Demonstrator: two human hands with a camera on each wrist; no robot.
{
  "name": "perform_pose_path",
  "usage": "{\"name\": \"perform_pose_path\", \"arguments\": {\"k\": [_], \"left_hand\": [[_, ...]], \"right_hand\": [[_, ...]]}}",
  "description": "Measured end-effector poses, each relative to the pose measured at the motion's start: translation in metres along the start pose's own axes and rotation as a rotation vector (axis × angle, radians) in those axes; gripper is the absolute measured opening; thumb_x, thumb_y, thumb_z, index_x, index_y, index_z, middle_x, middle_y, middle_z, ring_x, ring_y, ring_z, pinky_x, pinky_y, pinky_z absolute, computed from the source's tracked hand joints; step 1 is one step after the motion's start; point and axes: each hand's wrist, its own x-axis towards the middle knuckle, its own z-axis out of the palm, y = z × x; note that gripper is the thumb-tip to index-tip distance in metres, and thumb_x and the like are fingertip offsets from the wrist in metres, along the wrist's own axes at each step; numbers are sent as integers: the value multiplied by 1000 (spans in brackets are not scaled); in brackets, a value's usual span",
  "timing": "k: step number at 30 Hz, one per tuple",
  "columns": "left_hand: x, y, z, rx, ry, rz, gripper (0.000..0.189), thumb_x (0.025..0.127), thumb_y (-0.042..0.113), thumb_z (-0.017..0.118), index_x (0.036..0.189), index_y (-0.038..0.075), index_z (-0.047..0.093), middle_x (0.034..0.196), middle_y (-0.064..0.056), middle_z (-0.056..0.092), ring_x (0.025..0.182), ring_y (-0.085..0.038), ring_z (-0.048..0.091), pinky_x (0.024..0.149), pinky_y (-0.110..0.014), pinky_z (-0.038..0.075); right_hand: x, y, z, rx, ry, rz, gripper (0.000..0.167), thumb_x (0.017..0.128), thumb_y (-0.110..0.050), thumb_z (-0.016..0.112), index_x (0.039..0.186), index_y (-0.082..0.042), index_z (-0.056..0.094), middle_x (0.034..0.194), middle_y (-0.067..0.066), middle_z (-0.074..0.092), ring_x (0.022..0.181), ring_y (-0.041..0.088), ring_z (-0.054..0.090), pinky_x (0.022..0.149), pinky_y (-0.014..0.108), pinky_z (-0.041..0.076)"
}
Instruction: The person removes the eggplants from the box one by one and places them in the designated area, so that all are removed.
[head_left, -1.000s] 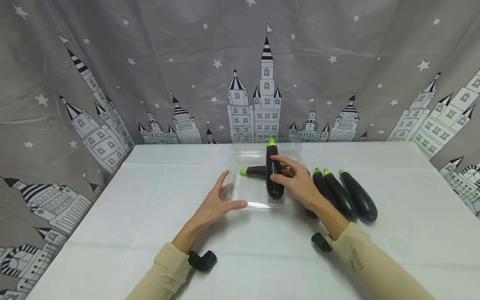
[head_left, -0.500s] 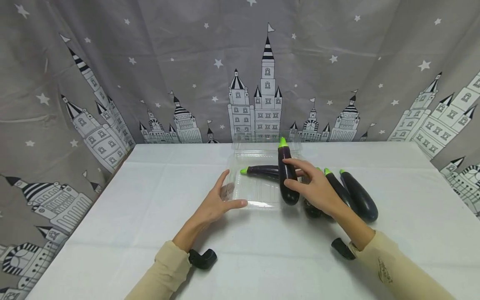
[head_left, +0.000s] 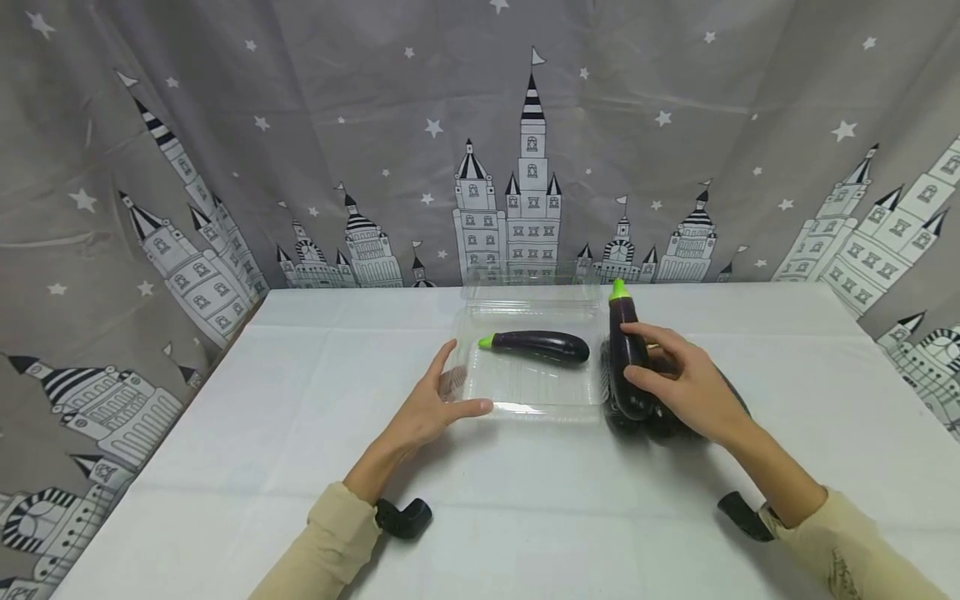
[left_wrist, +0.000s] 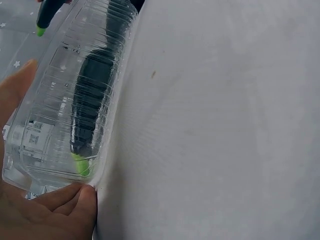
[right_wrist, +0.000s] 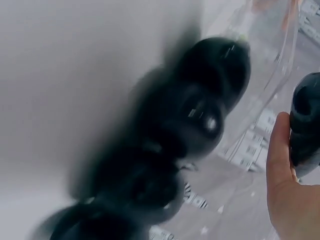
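My right hand (head_left: 686, 383) grips a dark purple eggplant (head_left: 628, 367) with a bright green stem end. It is above the right edge of a clear plastic container (head_left: 487, 383), over the left end of a row of eggplants (right_wrist: 180, 120). Another eggplant (head_left: 540, 346) lies crosswise inside the container, stem end to the left. At the container's left side my left hand (head_left: 423, 417) rests with index finger and thumb spread. The left wrist view shows its lower fingers (left_wrist: 75, 205) against the container's end. The right hand hides much of the eggplant row.
The container's lid (head_left: 532, 287) stands raised at the back, near the grey curtain (head_left: 337, 125) with castle prints. A white cloth (head_left: 547, 508) covers the table. Black wrist-worn pieces, such as the left one (head_left: 403, 518), stick out below the sleeves.
My right hand has carried the eggplant rightward, from over the container to over the row beside it. The eggplant in the container is now fully uncovered. The left hand stays in place.
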Motion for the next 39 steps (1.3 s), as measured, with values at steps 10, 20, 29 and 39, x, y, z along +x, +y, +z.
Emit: {"name": "perform_pose_path", "arguments": {"k": [10,20,29,39], "left_hand": [[0,0,0,2,3,-11,110,76,33,86,159,30,14,158,-19,27,146,-38,20,112,-59,21],[-1,-1,0,0,-8,-4,110,79,32,85,160,28,11,158,-22,24,145,-40,20,111,-61,22],[0,-2,0,-17,-12,-7,112,76,33,87,159,29,11,158,-22,25,145,-39,22,112,-58,24],[-2,0,0,-25,-15,-1,112,77,32,86,159,30,10,158,-20,27,145,-37,22,112,-57,24]], "right_hand": [[-16,18,-31,-68,34,-11,52,99,-18,61,148,-12,45,130,22,56,113,33,59,83,30,52],[-28,36,-55,-139,63,3,53,98,-17,62,149,-15,46,144,15,47,123,23,47,91,45,43],[-39,57,-76,-159,84,35,51,100,-21,59,149,-19,46,143,0,47,114,-5,43,81,17,38],[-49,79,-87,-147,90,73,48,102,-16,54,149,-16,46,135,-3,48,108,-10,46,78,7,39]]}}
